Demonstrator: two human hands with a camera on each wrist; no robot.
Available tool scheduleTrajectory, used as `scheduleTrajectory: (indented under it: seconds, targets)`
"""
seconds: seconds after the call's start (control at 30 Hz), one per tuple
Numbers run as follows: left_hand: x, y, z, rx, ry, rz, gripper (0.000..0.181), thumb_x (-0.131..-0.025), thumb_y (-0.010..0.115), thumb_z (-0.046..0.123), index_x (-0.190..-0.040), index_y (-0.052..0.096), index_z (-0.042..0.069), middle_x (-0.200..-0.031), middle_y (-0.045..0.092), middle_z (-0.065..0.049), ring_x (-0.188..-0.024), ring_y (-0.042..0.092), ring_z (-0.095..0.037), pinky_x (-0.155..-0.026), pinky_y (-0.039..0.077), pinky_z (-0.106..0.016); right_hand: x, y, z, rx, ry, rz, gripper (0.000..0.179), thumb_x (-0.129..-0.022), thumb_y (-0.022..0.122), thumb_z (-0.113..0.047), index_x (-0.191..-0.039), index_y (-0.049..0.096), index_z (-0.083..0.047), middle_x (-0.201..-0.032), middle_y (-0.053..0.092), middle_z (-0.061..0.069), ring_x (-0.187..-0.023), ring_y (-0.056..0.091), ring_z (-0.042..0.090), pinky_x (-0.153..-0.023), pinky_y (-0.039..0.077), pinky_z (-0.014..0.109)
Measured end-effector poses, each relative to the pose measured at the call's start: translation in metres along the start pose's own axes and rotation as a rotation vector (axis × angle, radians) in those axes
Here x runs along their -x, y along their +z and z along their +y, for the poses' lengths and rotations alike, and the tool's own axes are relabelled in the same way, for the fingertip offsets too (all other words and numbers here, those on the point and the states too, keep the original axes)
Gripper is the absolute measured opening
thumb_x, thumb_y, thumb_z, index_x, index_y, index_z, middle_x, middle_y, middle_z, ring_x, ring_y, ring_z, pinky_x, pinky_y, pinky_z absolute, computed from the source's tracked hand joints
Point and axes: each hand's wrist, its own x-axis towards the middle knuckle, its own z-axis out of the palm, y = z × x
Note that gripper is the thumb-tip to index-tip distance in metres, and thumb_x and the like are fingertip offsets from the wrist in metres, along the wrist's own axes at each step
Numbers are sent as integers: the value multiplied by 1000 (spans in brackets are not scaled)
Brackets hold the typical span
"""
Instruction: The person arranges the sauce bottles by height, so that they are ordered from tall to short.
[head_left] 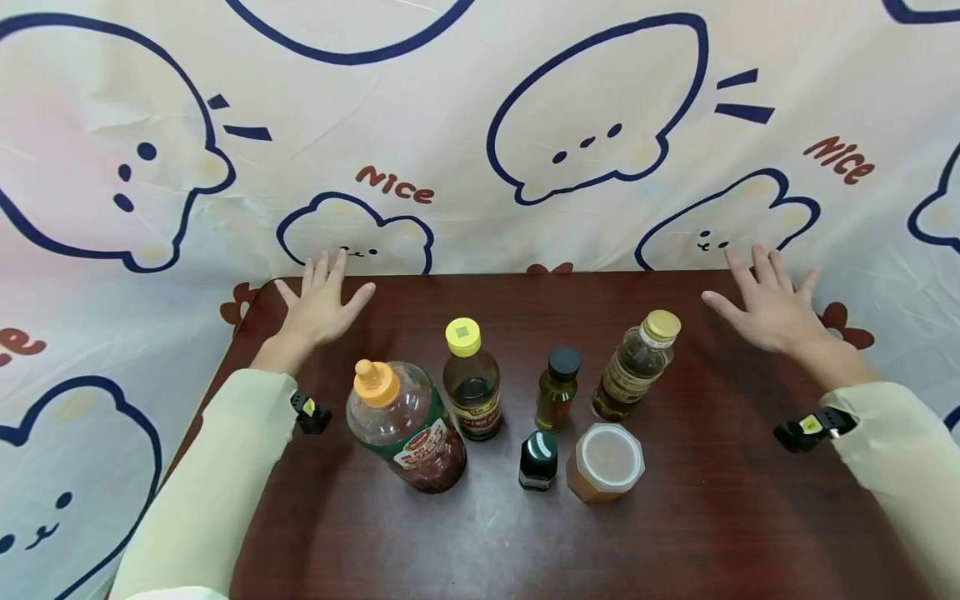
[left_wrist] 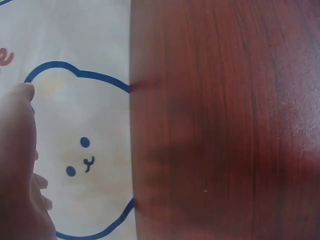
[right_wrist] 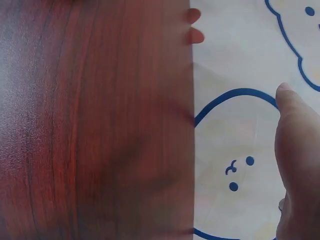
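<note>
My left hand (head_left: 318, 306) is spread with straight fingers over the table's back left corner, holding nothing. At the back right my right hand (head_left: 772, 308) is spread the same way, also with nothing in it. Between the hands stands a group of containers. A large bottle (head_left: 408, 429) with an orange nozzle cap is nearest the left hand. Beside it is a yellow-capped bottle (head_left: 472, 392) of dark liquid. A small dark-capped bottle (head_left: 557, 390) and a yellow-capped oil bottle (head_left: 633, 367) follow to the right. In front are a small dark bottle (head_left: 538, 461) and a white-lidded jar (head_left: 606, 462).
The dark red wooden table (head_left: 712, 517) ends at a back edge below a white cloth (head_left: 465, 125) printed with cartoon outlines. In both wrist views that edge shows, with the thumb of each hand over the cloth. Both wrists wear small black cameras.
</note>
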Motion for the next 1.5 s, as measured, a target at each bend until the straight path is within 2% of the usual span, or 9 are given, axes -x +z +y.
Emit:
scheduleTrajectory:
  seconds: [0.37, 0.57, 0.73, 0.8, 0.93, 1.03, 1.1, 1.23, 1.5]
  targets:
    - [32, -24, 2, 170, 66, 97, 83, -103, 34, 63, -163, 15, 9, -167, 12, -23, -154, 4, -42, -113, -8, -74, 24, -17, -11, -118, -98, 97, 78, -107, 42, -48, -163, 7, -7, -164, 9, 33, -151, 0, 51, -110, -19, 72]
    - [60, -31, 4, 392, 162, 136, 66, -109, 39, 44, -162, 23, 8, -166, 21, -22, -152, 16, -43, -118, 10, -69, 43, -21, -20, -309, -177, 112, 69, -109, 46, -31, -163, 12, -5, -165, 16, 29, -150, 11, 51, -120, 1, 66]
    - [87, -35, 15, 591, 220, 143, 55, -111, 38, 31, -160, 29, 8, -160, 32, -22, -148, 27, -40, -119, 26, -56, 58, -17, -34, -478, -175, 85, 63, -110, 45, -26, -164, 15, -12, -167, 16, 22, -152, 12, 44, -121, 6, 63]
    - [97, -35, 21, 655, 252, 152, 51, -111, 35, 27, -158, 32, 6, -157, 37, -21, -145, 33, -37, -118, 31, -40, 63, -13, -41, -517, -173, 79, 61, -110, 44, -25, -164, 18, -16, -166, 19, 20, -152, 16, 41, -122, 9, 60]
    - [114, -32, 34, 776, 334, 194, 46, -111, 31, 20, -154, 40, 5, -151, 46, -17, -140, 45, -25, -110, 37, -18, 71, -8, -57, -574, -205, 84, 56, -110, 44, -20, -163, 24, -25, -163, 30, 17, -150, 26, 23, -118, 24, 24]
    - [126, -28, 42, 939, 418, 207, 45, -111, 32, 24, -151, 44, 5, -148, 50, -16, -136, 49, -20, -110, 39, -21, 75, -6, -70, -627, -271, 98, 54, -109, 43, -14, -161, 29, -22, -159, 36, 17, -143, 32, 4, -102, 29, 4]
    - [133, -24, 46, 1066, 497, 209, 48, -111, 33, 28, -150, 44, 3, -147, 51, -18, -135, 50, -22, -111, 40, -24, 77, -4, -77, -664, -314, 99, 54, -109, 42, -11, -161, 30, -20, -158, 37, 17, -139, 34, -3, -101, 31, 3]
    - [143, -13, 53, 1244, 651, 204, 57, -110, 38, 35, -149, 41, -6, -146, 52, -19, -136, 50, -29, -112, 41, -31, 78, 0, -88, -729, -369, 80, 54, -109, 39, -8, -161, 28, -17, -159, 37, 15, -141, 36, 0, -104, 33, 7]
    - [158, 3, 66, 1232, 761, 216, 79, -101, 56, 49, -149, 36, -11, -146, 51, -22, -136, 49, -31, -113, 39, -33, 78, 16, -105, -886, -445, 60, 54, -108, 44, -12, -160, 29, -14, -159, 40, 9, -143, 38, 10, -107, 34, 15]
